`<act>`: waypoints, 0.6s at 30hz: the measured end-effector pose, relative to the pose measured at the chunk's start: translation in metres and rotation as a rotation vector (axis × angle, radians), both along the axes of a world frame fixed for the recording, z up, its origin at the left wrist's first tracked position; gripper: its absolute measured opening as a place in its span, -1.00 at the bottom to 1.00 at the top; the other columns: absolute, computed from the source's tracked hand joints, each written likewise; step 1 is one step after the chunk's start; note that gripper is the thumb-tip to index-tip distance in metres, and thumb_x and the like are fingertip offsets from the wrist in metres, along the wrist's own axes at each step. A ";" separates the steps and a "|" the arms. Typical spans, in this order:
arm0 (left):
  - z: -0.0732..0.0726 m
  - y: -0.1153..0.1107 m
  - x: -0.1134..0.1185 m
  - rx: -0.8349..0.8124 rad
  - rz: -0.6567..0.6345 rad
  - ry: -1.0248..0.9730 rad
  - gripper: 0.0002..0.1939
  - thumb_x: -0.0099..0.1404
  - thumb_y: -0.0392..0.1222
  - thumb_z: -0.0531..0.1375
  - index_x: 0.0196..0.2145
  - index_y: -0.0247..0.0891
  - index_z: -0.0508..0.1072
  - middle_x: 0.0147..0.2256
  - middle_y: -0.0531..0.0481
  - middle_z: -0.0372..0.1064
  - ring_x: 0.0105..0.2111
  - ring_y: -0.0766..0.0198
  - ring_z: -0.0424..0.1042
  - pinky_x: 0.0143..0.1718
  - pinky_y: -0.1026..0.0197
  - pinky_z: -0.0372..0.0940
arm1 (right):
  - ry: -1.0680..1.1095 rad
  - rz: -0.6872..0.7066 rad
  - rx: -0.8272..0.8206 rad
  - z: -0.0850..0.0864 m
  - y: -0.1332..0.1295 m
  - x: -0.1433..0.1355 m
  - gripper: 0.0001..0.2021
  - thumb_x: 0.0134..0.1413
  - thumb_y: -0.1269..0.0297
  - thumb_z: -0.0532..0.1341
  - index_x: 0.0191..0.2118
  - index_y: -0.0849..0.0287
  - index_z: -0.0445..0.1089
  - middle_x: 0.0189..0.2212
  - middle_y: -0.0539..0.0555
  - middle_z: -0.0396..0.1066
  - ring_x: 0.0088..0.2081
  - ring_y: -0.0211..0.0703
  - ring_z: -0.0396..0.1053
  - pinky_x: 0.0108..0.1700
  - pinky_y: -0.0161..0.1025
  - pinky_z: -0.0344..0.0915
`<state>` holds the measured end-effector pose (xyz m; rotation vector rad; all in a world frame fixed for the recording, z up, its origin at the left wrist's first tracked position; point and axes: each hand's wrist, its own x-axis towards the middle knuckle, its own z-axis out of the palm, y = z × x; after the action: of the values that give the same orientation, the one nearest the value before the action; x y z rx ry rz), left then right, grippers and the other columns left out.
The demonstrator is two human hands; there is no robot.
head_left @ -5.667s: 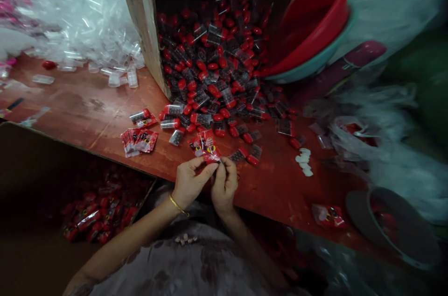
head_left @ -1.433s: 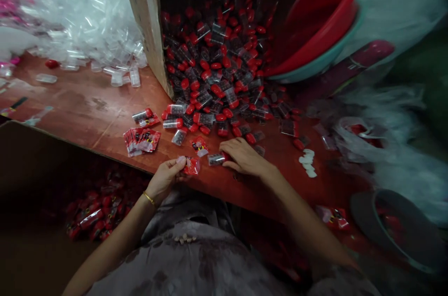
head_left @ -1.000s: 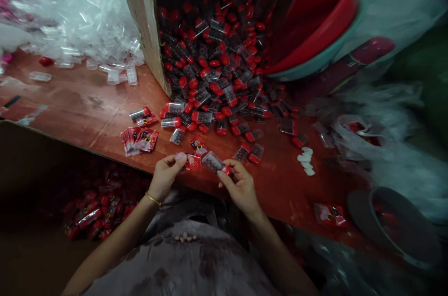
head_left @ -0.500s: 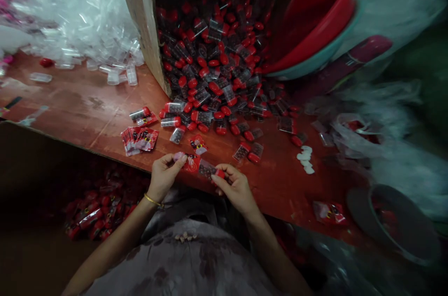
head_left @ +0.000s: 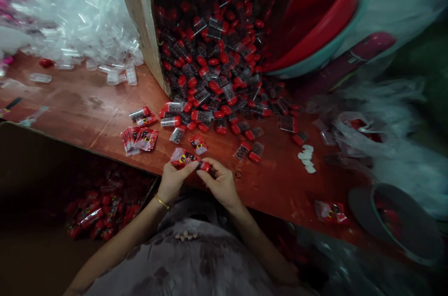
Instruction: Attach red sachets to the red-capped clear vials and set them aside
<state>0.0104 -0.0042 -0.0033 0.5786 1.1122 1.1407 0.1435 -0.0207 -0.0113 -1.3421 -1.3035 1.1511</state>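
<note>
The worktop's (head_left: 276,188) near edge slants from upper left to lower right, with both hands at it. Below its left part, a heap of filled packets (head_left: 101,216) lies in a dark open space. Bare worktop stretches from the right hand (head_left: 221,185) towards some white pieces (head_left: 307,159); a narrower strip separates the left hand (head_left: 173,183) from a fanned packet stack (head_left: 139,140).

The left hand pinches a red printed packet (head_left: 183,158), its thumb at the packet's right part. The right hand's fingers close around a red-capped tube (head_left: 204,166), thumb by the cap. Packet and tube meet between the hands; how far they overlap is hidden.

The packet's long axis runs roughly along the near edge, its pale end leftward. The cap is beside the right thumb; the tube's exact axis cannot be told.

Just beyond lies a single packet (head_left: 199,144), then a heap of red-capped tubes (head_left: 213,60) spilling from a cardboard box (head_left: 138,16).
</note>
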 end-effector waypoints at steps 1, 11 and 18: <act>0.000 0.001 0.002 -0.030 0.000 -0.026 -0.67 -0.13 -0.09 0.39 -0.43 -0.37 0.49 -0.46 0.00 0.47 -0.47 0.33 0.40 -0.33 0.27 0.30 | -0.020 0.004 0.008 -0.001 0.001 -0.002 -0.74 -0.06 0.21 0.25 -0.19 0.16 0.41 -0.41 0.00 0.44 -0.44 -0.26 0.37 -0.36 -0.34 0.33; 0.007 0.009 -0.001 -0.259 -0.095 -0.170 -0.52 -0.30 -0.04 0.44 -0.43 -0.38 0.47 -0.46 -0.05 0.49 -0.49 0.32 0.44 -0.39 0.28 0.32 | 0.059 0.011 0.010 -0.001 0.005 0.001 -0.75 -0.04 0.26 0.23 -0.17 0.13 0.43 -0.54 -0.07 0.38 -0.59 -0.35 0.31 -0.49 -0.39 0.31; 0.002 0.004 -0.007 -0.241 -0.233 -0.106 -0.47 -0.27 0.01 0.43 -0.36 -0.40 0.49 -0.46 -0.11 0.51 -0.45 0.23 0.48 -0.35 0.25 0.34 | 0.005 0.104 -0.005 0.003 0.012 -0.003 -0.74 -0.11 0.25 0.29 -0.22 0.14 0.51 -0.60 -0.10 0.31 -0.57 -0.37 0.22 -0.50 -0.43 0.23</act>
<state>0.0034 -0.0006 -0.0016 0.4405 1.0427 0.8130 0.1402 -0.0087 -0.0083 -1.2871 -1.3815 1.2277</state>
